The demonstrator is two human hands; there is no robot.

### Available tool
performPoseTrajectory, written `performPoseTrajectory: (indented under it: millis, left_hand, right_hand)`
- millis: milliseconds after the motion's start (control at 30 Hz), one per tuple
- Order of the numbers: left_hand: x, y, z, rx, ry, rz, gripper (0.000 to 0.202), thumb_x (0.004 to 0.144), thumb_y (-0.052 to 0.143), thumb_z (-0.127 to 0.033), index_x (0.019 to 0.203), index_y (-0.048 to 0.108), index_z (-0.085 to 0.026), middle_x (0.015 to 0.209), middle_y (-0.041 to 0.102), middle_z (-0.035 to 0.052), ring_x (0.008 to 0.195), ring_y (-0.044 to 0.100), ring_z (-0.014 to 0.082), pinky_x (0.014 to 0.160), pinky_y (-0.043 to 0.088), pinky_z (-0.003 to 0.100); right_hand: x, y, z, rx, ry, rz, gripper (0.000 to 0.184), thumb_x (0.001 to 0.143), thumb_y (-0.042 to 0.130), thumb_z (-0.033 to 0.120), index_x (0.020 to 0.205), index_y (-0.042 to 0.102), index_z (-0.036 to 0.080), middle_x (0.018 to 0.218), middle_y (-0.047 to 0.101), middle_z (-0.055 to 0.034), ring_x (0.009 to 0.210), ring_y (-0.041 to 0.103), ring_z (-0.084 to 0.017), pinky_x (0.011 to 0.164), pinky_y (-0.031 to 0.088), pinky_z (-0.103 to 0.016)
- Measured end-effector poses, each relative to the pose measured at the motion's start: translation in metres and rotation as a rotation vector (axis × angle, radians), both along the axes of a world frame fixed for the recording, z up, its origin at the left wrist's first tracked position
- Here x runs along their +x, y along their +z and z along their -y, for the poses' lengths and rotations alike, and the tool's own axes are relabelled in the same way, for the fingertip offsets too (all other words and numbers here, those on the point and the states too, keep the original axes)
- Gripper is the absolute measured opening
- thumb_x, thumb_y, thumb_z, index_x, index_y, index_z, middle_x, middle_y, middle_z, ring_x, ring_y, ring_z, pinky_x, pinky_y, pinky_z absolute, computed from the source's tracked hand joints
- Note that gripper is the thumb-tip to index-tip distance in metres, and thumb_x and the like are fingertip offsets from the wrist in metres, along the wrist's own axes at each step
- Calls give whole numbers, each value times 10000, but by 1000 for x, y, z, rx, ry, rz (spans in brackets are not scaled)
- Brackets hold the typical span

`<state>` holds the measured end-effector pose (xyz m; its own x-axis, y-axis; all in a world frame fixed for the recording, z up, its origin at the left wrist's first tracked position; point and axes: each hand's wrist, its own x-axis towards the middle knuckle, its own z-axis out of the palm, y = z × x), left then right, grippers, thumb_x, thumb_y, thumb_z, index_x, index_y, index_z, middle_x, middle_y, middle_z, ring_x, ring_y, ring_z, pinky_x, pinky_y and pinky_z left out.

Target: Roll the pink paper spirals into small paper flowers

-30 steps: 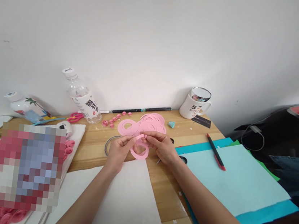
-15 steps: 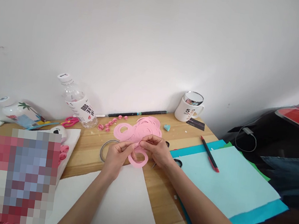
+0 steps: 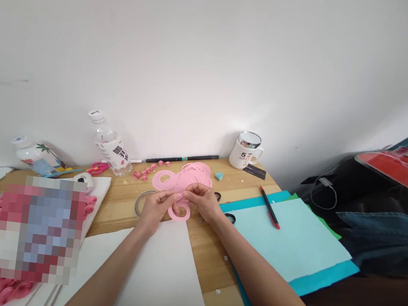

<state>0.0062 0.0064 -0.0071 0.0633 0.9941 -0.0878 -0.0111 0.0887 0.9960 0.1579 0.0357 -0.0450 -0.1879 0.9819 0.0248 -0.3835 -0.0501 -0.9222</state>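
Note:
Between the fingertips of my left hand [image 3: 156, 209] and my right hand [image 3: 201, 202] is a pink paper spiral strip [image 3: 183, 213]. Both hands pinch its upper end, and a curled loop hangs below them. The exact fold under my fingers is hidden. Just behind lies a pile of pink paper spirals [image 3: 196, 173], with one ring-like spiral [image 3: 163, 180] at its left. Several small rolled pink paper flowers [image 3: 145, 171] sit farther left. Black-handled scissors [image 3: 230, 218] lie partly under my right wrist.
A clear water bottle [image 3: 114, 151] and a white jar [image 3: 36, 156] stand along the wall. A white mug [image 3: 244, 153] is at the back right. A pen [image 3: 270, 208] rests on pale blue paper [image 3: 290, 238]. A roll of tape [image 3: 139, 203] and a white board [image 3: 170, 273] lie near my left hand.
The view has shifted, moving the scene slightly left on the right side and showing more of the flower-covered board at left. Both hands keep pinching the pink spiral strip.

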Motion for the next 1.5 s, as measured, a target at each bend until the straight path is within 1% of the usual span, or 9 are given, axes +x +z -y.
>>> performPoseTrajectory:
  millis: [267, 433, 567, 733, 833, 967, 1133, 1267, 1500]
  left_hand:
    - [-3, -13, -2, 19, 30, 52, 224, 668, 671, -362, 630, 657, -141, 485, 571, -16, 480, 498, 92, 559, 421, 215]
    - [-4, -6, -1, 42, 29, 28, 244, 672, 669, -345, 543, 627, -142, 479, 566, -13, 489, 491, 90, 575, 428, 214]
    - [-4, -4, -1, 43, 35, 26, 226, 665, 674, -336, 560, 638, -139, 487, 565, -14, 497, 488, 89, 576, 431, 213]
    - [-6, -6, -3, 28, 35, 47, 199, 671, 674, -340, 655, 676, -141, 493, 576, -12, 498, 504, 98, 556, 424, 215]
    - [-7, -6, -4, 26, 26, 61, 215, 673, 672, -345, 604, 655, -142, 482, 563, -11, 490, 496, 100, 553, 426, 222]
    - [-7, -5, -3, 24, 10, 70, 225, 687, 665, -343, 583, 646, -145, 489, 568, -12, 496, 506, 98, 556, 426, 217]
    - [-5, -3, -1, -3, 12, 53, 205, 686, 671, -340, 751, 708, -149, 491, 577, -22, 493, 506, 93, 527, 408, 202]
    - [-6, -3, -1, -12, 15, 57, 241, 692, 664, -331, 843, 712, -149, 485, 563, -31, 496, 506, 92, 531, 407, 199]
    - [-8, 1, -3, 16, 25, 70, 193, 679, 659, -333, 632, 672, -146, 479, 559, -17, 464, 479, 85, 508, 399, 201]
  right_hand:
    - [2, 0, 0, -3, 25, 15, 290, 612, 746, 357, 846, 708, 188, 793, 702, -28, 697, 624, -129, 719, 486, -280]
    - [0, 0, 0, -2, -14, -35, 225, 569, 781, 314, 703, 665, 176, 622, 649, 22, 568, 581, -90, 602, 464, -236]
    - [-3, 0, 2, -8, -49, -23, 205, 557, 789, 294, 656, 658, 171, 611, 644, 19, 553, 568, -91, 582, 463, -234]
    - [-3, 5, 3, -17, -6, -51, 221, 615, 751, 340, 771, 711, 188, 741, 693, -17, 645, 607, -112, 709, 492, -276]
    - [-3, 6, 3, -1, 28, -59, 233, 634, 740, 336, 819, 712, 198, 854, 702, -32, 698, 615, -116, 751, 486, -283]
    - [-2, 4, 2, -32, -22, -82, 217, 590, 775, 294, 770, 697, 201, 740, 686, -1, 650, 600, -109, 682, 481, -264]
    - [-3, 5, 3, -23, -37, -59, 174, 568, 789, 261, 665, 668, 182, 628, 633, 29, 575, 550, -82, 580, 439, -223]
    - [-4, 5, 4, -55, -114, -65, 203, 527, 810, 254, 669, 679, 190, 626, 637, 29, 582, 561, -89, 598, 458, -230]
    - [-3, 14, 7, -11, -21, -8, 251, 639, 739, 325, 862, 723, 211, 870, 706, -38, 749, 616, -142, 771, 493, -297]
